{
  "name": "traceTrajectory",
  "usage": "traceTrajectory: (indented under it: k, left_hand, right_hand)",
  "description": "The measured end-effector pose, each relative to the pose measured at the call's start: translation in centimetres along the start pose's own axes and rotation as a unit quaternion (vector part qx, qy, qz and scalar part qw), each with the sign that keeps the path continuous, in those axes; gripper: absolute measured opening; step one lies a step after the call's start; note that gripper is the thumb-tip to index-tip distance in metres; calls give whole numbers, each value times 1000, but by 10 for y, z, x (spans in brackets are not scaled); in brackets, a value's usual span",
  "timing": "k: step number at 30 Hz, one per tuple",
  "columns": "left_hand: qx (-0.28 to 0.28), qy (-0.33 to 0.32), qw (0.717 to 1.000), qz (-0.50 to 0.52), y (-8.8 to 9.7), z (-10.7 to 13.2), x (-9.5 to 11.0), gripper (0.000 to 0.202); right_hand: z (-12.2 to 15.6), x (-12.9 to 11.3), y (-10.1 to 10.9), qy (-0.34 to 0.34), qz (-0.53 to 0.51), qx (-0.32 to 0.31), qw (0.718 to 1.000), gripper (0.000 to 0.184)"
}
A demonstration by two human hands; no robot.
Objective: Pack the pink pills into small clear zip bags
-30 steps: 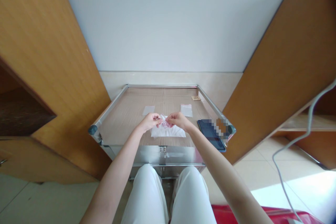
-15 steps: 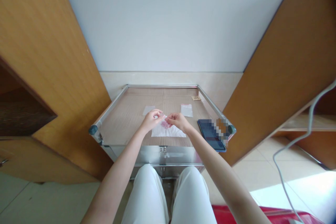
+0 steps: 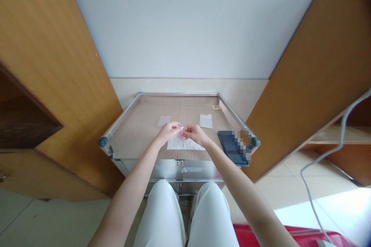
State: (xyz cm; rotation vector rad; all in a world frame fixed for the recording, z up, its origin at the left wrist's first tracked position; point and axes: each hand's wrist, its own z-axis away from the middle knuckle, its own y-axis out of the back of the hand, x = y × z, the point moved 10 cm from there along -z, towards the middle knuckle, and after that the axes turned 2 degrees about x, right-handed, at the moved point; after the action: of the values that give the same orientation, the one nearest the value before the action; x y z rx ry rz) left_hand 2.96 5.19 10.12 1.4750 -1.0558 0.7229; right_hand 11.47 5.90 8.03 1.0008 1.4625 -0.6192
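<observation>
1. Knees in white trousers (image 3: 171, 216), nearest the camera, below both forearms. A red thing (image 3: 290, 235) lies low, to the right of the right forearm; what it is cannot be told.
2. Tabletop (image 3: 133, 135), metal-railed with a pale brown surface, under both hands.
3. White sheet (image 3: 187, 146), flat on the tabletop, just under and on the near side of the hands.
4. Left hand (image 3: 168, 132) and right hand (image 3: 196, 134), fingertips brought together over the sheet. Each is closed in a narrow pinch on the small pink piece (image 3: 182, 135), which sits between the two hands just above the sheet; its exact kind is too small to tell.
5. Step in hand, as judged: fine fingertip work on the pink piece over the sheet. Further handling calls for a light, steady pinch kept low above the sheet, as the piece looks thin and slight.
6. Dark phone (image 3: 232, 147), flat, well right of the right hand.
7. Two small clear bags, one (image 3: 164, 120) just beyond the left hand, one (image 3: 206, 120) just beyond the right.
8. Small tan tag (image 3: 216, 107), farther off, beyond and right of the right hand, near the far rail.
</observation>
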Motion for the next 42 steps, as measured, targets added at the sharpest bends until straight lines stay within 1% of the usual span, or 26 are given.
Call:
traceTrajectory:
  k: [4,9,15,17,19,22,25,28,31,34,36,39,42]
  left_hand:
    - [-17,4,1000,14,-4,0,0,19]
    - [-37,0,999,34,-7,3,3,19]
    - [-75,-12,994,77,-9,6,9,19]
    - [-76,-12,993,85,-8,6,10,18]
    - [-73,-6,993,87,-8,6,10,18]
    - [-70,2,994,80,-8,6,8,17]
    - [-49,0,998,44,-6,4,5,18]
    - [-14,2,1000,-8,-2,0,0,17]
    - [16,26,999,-43,2,-3,-7,19]
    - [33,36,997,-63,4,-4,-8,20]
    - [29,39,996,-69,3,-3,-7,20]
    - [4,39,997,-67,-1,0,-5,21]
    - [-16,26,999,-45,-5,1,0,20]
  right_hand:
    - [-2,5,-1,1,-4,-1,1000,20]
    - [-1,9,-5,-13,-23,-11,1000,24]
    - [7,1,-13,-26,-103,-42,993,27]
    - [9,1,-14,-37,-130,-42,990,28]
    - [8,2,-13,-45,-144,-27,988,26]
    - [6,3,-6,-36,-114,20,993,17]
    - [3,1,-1,-12,-60,57,996,9]
    - [1,-2,0,7,-4,73,997,7]
    - [0,-6,2,19,46,89,995,7]
    - [1,-12,5,34,84,105,990,8]
    - [1,-14,4,39,89,101,990,8]
    - [1,-16,1,45,64,91,993,9]
    - [1,-18,2,52,43,98,993,11]
